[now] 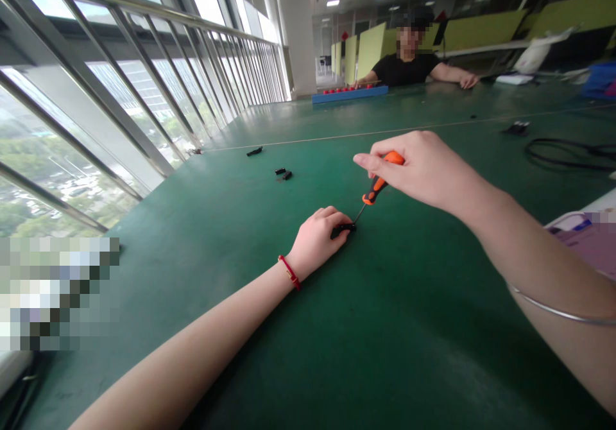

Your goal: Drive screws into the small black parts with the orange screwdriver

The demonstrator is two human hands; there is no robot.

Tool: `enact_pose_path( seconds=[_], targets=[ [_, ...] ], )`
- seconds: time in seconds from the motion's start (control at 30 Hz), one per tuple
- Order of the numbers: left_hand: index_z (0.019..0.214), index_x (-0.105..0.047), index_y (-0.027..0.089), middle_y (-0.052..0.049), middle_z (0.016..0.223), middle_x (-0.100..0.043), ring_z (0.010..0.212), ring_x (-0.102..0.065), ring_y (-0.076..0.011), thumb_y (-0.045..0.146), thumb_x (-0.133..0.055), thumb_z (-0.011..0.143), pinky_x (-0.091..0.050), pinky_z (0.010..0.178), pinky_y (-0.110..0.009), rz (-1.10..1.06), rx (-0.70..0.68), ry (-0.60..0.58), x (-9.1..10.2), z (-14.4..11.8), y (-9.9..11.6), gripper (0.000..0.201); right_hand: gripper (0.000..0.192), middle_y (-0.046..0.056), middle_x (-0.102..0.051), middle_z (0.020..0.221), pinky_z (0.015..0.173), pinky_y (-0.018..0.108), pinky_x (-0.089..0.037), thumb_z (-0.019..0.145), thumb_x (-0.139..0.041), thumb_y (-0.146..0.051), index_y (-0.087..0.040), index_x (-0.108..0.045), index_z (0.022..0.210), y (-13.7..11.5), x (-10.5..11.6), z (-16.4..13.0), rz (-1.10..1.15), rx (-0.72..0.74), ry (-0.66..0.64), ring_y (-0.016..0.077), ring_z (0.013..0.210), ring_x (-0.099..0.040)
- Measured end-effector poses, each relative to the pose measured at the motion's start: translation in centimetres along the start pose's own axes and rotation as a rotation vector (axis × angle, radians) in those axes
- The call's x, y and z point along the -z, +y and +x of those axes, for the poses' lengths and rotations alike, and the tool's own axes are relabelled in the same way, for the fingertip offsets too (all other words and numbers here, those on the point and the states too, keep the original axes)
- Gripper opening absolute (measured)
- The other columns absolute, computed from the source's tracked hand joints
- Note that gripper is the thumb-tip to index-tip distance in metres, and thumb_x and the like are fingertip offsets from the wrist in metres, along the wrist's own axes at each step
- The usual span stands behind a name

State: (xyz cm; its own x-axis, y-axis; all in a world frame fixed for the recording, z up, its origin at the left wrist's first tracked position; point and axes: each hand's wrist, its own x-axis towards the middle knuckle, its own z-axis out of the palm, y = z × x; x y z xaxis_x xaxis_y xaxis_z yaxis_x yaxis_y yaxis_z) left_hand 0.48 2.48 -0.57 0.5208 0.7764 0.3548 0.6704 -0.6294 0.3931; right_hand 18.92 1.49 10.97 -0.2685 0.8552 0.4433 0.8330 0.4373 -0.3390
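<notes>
On the green tabletop (269, 353), my left hand (320, 234) pinches a small black part (342, 230) and holds it against the surface. What kind of part it is, I cannot make out. My right hand (416, 167) grips an orange and black screwdriver (378, 185) by its handle, tilted above the part. The screwdriver's thin shaft slants down to the left, and its tip meets the end of the black part beside my left fingertips. Whether the tip sits in a screw is too small to tell.
Small black pieces (285, 174) and another black piece (255, 151) lie farther back. A black cable (568, 151) is coiled at right. Across the table a person (409, 64) sits by a blue rack (350, 95) with red items. A metal railing (144, 38) runs along the left.
</notes>
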Motion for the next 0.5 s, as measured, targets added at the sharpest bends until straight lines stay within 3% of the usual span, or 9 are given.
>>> enact_pose_path(
  seconds=[0.17,0.3,0.43,0.5],
  targets=[
    [0.096,-0.065,0.021,-0.003,0.097,-0.062,0.091,-0.057,-0.018,0.019,-0.053,0.082,-0.049,0.081,-0.029,0.004,0.001,-0.001,0.03,0.01,-0.04,0.018,0.022,-0.002,-0.057,0.06,0.054,0.026,-0.029,0.073,-0.059,-0.038,-0.024,-0.061,0.09,0.08,-0.01,0.01,-0.011,0.024,0.009,0.0133,0.054,-0.046],
    [0.095,-0.065,0.02,-0.003,0.096,-0.063,0.091,-0.057,-0.0178,0.018,-0.053,0.082,-0.049,0.082,-0.029,0.006,-0.004,0.001,-0.01,0.03,-0.02,0.018,0.024,-0.001,-0.055,0.058,0.053,0.027,-0.029,0.08,-0.05,-0.043,-0.023,-0.061,0.073,-0.07,-0.02,-0.02,-0.009,-0.006,0.015,0.0133,0.054,-0.045],
    [0.096,-0.065,0.02,-0.003,0.097,-0.063,0.091,-0.057,-0.018,0.019,-0.053,0.083,-0.049,0.081,-0.029,0.009,-0.012,0.0,-0.01,0.01,-0.02,0.018,0.018,-0.003,-0.054,0.059,0.053,0.026,-0.029,0.072,-0.059,-0.038,-0.024,-0.06,0.083,-0.2,0.03,-0.01,-0.015,0.018,0.001,0.0125,0.053,-0.043],
    [0.096,-0.065,0.02,-0.003,0.097,-0.063,0.091,-0.057,-0.0179,0.019,-0.053,0.083,-0.049,0.082,-0.029,0.01,-0.009,-0.002,0.01,0.0,-0.03,0.018,0.018,-0.002,-0.053,0.058,0.053,0.027,-0.028,0.075,-0.057,-0.041,-0.023,-0.059,0.075,-0.2,0.04,0.0,-0.022,0.007,-0.008,0.0124,0.053,-0.042]
  ],
)
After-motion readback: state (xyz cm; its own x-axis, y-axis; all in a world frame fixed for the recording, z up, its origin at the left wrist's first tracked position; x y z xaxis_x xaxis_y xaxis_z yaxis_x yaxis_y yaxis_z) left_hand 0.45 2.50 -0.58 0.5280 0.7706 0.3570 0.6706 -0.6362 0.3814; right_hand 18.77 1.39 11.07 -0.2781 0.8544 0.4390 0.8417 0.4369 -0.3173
